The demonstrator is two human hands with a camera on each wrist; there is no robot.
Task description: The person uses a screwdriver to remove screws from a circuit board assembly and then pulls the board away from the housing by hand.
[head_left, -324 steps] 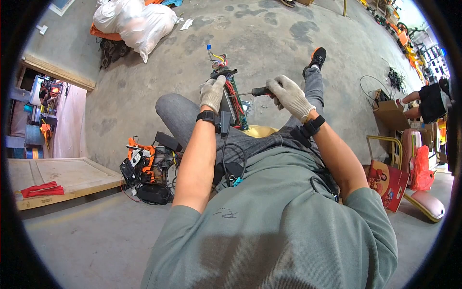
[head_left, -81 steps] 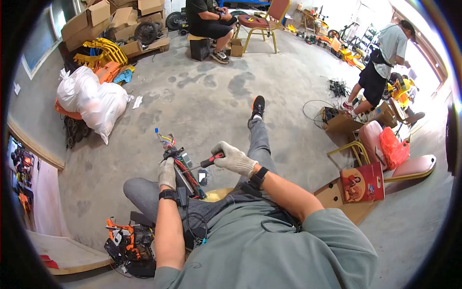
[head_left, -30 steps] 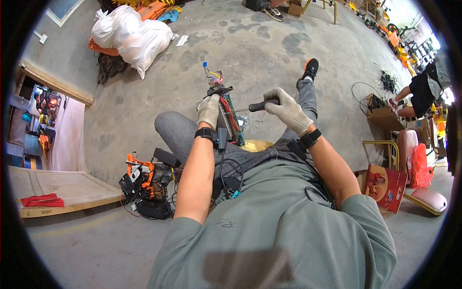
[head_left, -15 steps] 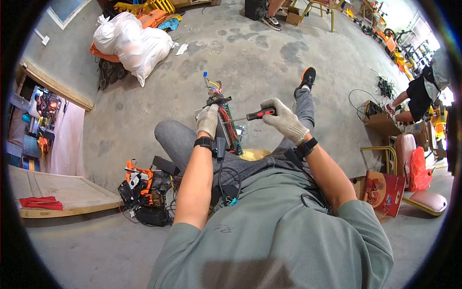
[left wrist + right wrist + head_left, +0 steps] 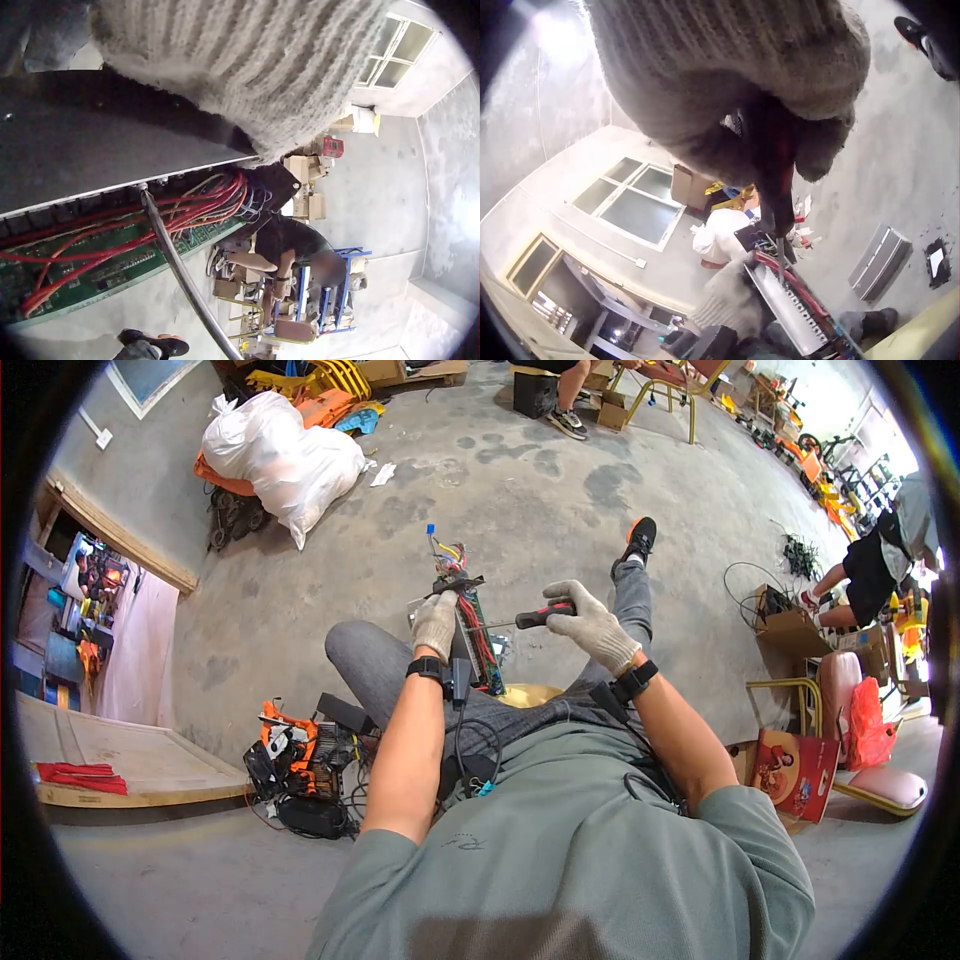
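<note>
A knitted work glove covers each hand. My left hand (image 5: 434, 625) grips the upper part of a long circuit board (image 5: 112, 277) backed by a dark metal plate (image 5: 75, 142). Red wires (image 5: 210, 210) run along the green board, and a loose bundle with a blue connector (image 5: 431, 530) sticks out at its far end. My right hand (image 5: 590, 625) holds a screwdriver (image 5: 540, 617) by its black and red handle. In the left wrist view, the screwdriver's shaft (image 5: 184, 274) reaches the plate's edge, with its tip right at a screw (image 5: 142, 186).
Orange and black machine parts (image 5: 300, 760) lie on the floor beside my left leg. A white bag (image 5: 285, 465) stands ahead on the left. To the right are a red carton (image 5: 795, 775), a chair (image 5: 840, 695) and a standing person (image 5: 875, 565). A grey metal case (image 5: 881, 262) lies close by.
The screwdriver's handle has turned: its dark side showed one second ago, and red shows now. My right fingers have shifted on it. The board stays in my left hand throughout.
</note>
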